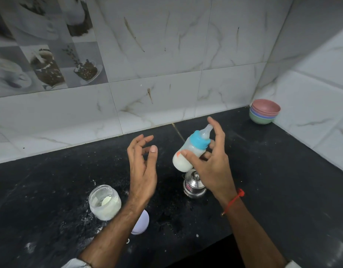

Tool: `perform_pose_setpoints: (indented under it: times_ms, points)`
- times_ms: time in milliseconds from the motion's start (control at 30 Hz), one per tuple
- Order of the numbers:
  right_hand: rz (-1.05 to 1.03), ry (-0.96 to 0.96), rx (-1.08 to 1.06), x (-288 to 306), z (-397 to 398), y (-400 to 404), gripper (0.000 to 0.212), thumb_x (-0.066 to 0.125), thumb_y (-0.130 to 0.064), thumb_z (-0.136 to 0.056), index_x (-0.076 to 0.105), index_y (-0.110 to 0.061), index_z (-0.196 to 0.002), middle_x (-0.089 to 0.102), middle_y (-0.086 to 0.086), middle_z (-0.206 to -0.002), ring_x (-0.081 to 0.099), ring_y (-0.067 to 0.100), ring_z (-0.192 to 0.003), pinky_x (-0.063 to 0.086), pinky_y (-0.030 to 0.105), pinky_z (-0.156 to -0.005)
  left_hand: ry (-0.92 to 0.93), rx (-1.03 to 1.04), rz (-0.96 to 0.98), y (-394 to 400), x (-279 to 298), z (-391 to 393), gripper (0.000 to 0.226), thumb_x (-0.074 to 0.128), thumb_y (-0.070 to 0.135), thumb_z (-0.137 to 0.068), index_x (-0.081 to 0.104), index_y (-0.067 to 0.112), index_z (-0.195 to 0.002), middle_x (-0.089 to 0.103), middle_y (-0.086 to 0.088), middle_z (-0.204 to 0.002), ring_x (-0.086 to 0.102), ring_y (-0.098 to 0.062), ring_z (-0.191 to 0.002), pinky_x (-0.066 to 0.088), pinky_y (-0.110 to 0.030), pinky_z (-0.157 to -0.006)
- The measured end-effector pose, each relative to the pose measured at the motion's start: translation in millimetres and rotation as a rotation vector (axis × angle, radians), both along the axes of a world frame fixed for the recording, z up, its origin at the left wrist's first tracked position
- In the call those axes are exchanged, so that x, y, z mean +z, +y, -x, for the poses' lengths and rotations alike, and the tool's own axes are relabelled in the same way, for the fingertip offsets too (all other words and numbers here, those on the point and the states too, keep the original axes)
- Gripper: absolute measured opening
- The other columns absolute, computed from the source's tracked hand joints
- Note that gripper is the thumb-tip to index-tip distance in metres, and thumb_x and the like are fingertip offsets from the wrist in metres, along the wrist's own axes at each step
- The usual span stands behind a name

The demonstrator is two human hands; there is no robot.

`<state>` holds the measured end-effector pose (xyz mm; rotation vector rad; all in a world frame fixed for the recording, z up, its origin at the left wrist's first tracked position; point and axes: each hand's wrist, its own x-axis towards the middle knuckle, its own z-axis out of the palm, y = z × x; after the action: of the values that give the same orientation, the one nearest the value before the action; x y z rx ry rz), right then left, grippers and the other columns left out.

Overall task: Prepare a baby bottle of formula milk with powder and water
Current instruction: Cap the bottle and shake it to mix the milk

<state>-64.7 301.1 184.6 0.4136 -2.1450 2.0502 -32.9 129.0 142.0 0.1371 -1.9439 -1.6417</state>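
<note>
A small baby bottle with a blue collar and a clear teat is tilted in the air above the black counter, white milk filling its lower part. My right hand grips it around the body with thumb and fingers, the index finger raised. My left hand hovers to the left of the bottle, fingers apart, holding nothing. An open clear jar of white powder stands on the counter at lower left. A small steel lidded pot sits right below the bottle, partly behind my right wrist.
A white lid lies beside the jar, partly under my left forearm. Several stacked coloured bowls stand in the back right corner. Powder specks and wet spots dot the black counter. Tiled walls close off the back and right.
</note>
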Motion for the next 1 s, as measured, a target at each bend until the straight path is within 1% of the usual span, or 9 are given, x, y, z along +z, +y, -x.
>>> perform_pose_setpoints:
  times_ms: [233, 333, 433, 500, 633, 800, 900, 967, 1000]
  points:
    - [0.161, -0.11, 0.039, 0.4, -0.5, -1.3, 0.091, 0.081, -0.009, -0.087, 0.028, -0.049, -0.15, 0.069, 0.011, -0.122, 0.075, 0.024, -0.105, 0.064, 0.041, -0.088, -0.008, 0.007, 0.002, -0.8, 0.2, -0.8, 0.038, 0.05, 0.04, -0.102, 0.058, 0.029, -0.137, 0.036, 0.01, -0.151, 0.059, 0.0, -0.113, 0.053, -0.049, -0.105]
    - [0.177, -0.109, 0.011, 0.1, -2.1, -0.1, 0.091, 0.081, -0.011, -0.087, 0.027, -0.049, -0.151, 0.068, 0.012, -0.123, 0.075, 0.024, -0.106, 0.063, 0.046, -0.09, -0.008, 0.009, 0.0, -1.6, 0.2, -1.0, 0.038, 0.05, 0.04, -0.102, 0.058, 0.028, -0.137, 0.037, 0.008, -0.151, 0.059, 0.0, -0.112, 0.053, -0.049, -0.105]
    - [0.103, -0.048, -0.016, -4.3, -0.7, 2.0, 0.093, 0.081, -0.011, -0.086, 0.026, -0.047, -0.152, 0.067, 0.011, -0.125, 0.076, 0.02, -0.103, 0.063, 0.035, -0.085, -0.007, 0.011, -0.003, -1.5, 0.6, -0.8, 0.039, 0.05, 0.04, -0.101, 0.058, 0.027, -0.137, 0.037, 0.009, -0.151, 0.059, -0.001, -0.112, 0.053, -0.048, -0.105]
    - [0.145, -0.1, -0.003, -5.4, -1.4, 2.2, 0.092, 0.081, -0.011, -0.087, 0.026, -0.046, -0.153, 0.067, 0.013, -0.125, 0.076, 0.021, -0.103, 0.063, 0.034, -0.082, -0.011, 0.006, -0.004, -1.0, 0.2, -1.1, 0.04, 0.05, 0.04, -0.101, 0.058, 0.026, -0.138, 0.036, 0.009, -0.151, 0.06, -0.001, -0.113, 0.053, -0.049, -0.105]
    - [0.156, -0.112, 0.011, -7.6, -1.9, 1.7, 0.095, 0.08, -0.011, -0.088, 0.023, -0.048, -0.153, 0.065, 0.015, -0.127, 0.075, 0.022, -0.104, 0.063, 0.039, -0.088, -0.011, 0.004, -0.007, -0.1, 0.1, -0.5, 0.039, 0.05, 0.039, -0.102, 0.058, 0.027, -0.138, 0.036, 0.009, -0.151, 0.06, 0.0, -0.112, 0.053, -0.05, -0.106]
    - [0.127, -0.087, 0.01, -10.5, -0.2, 1.7, 0.101, 0.081, -0.011, -0.087, 0.017, -0.051, -0.154, 0.064, 0.014, -0.129, 0.075, 0.022, -0.106, 0.062, 0.035, -0.089, -0.013, 0.0, -0.013, -0.2, -0.4, -1.7, 0.04, 0.049, 0.041, -0.101, 0.058, 0.028, -0.138, 0.036, 0.011, -0.151, 0.061, -0.006, -0.116, 0.053, -0.049, -0.106]
    - [0.137, -0.09, 0.008, -10.0, -1.6, 1.4, 0.103, 0.081, -0.01, -0.087, 0.016, -0.052, -0.155, 0.063, 0.015, -0.133, 0.074, 0.023, -0.109, 0.062, 0.039, -0.093, -0.009, -0.001, -0.016, 0.1, -0.3, -1.1, 0.041, 0.049, 0.042, -0.101, 0.058, 0.028, -0.138, 0.036, 0.011, -0.151, 0.062, -0.007, -0.116, 0.053, -0.049, -0.106]
    - [0.044, 0.001, -0.02, -11.3, -0.6, 2.4, 0.106, 0.082, -0.009, -0.086, 0.014, -0.049, -0.157, 0.062, 0.013, -0.136, 0.073, 0.021, -0.111, 0.06, 0.037, -0.096, -0.004, 0.0, -0.015, -0.1, -0.5, -0.9, 0.042, 0.049, 0.045, -0.1, 0.057, 0.029, -0.138, 0.036, 0.011, -0.151, 0.062, -0.009, -0.118, 0.053, -0.05, -0.106]
    - [0.06, 0.006, -0.012, -12.9, 0.2, 1.9, 0.107, 0.082, -0.008, -0.085, 0.014, -0.05, -0.157, 0.063, 0.013, -0.134, 0.073, 0.021, -0.11, 0.059, 0.037, -0.098, -0.004, 0.002, -0.014, -0.7, -1.1, -0.6, 0.043, 0.049, 0.048, -0.1, 0.058, 0.03, -0.138, 0.036, 0.012, -0.151, 0.062, -0.01, -0.118, 0.053, -0.05, -0.105]
